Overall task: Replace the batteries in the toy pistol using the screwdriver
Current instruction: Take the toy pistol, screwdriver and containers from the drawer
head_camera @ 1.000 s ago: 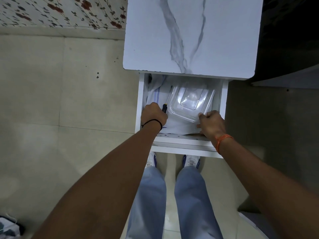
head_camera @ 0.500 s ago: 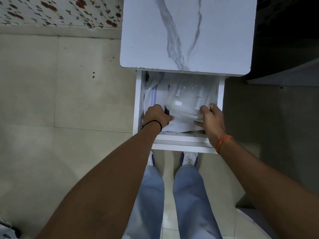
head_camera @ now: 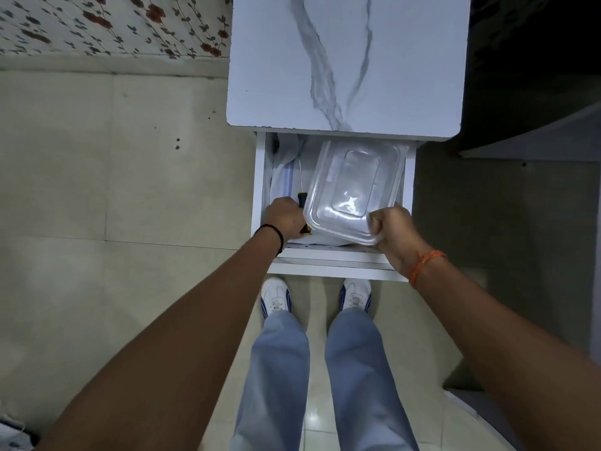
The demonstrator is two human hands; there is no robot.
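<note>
Clear plastic container (head_camera: 354,187) is tilted up in the open drawer (head_camera: 260,177), our right hand (head_camera: 392,227) clamped on its near corner. Our left hand (head_camera: 286,219) has fingers curled around the screwdriver (head_camera: 302,203), which lies on a white cloth (head_camera: 281,180) beside the container. We see no toy pistol. If the container slips, it may knock the screwdriver from our grip. A marble-patterned surface (head_camera: 348,66) overhangs the drawer and limits lifting room.

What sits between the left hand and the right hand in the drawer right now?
In the head view, the clear plastic container spans the gap between them: the right hand grips its near corner, and the left hand holds the screwdriver beside its left edge.
</note>
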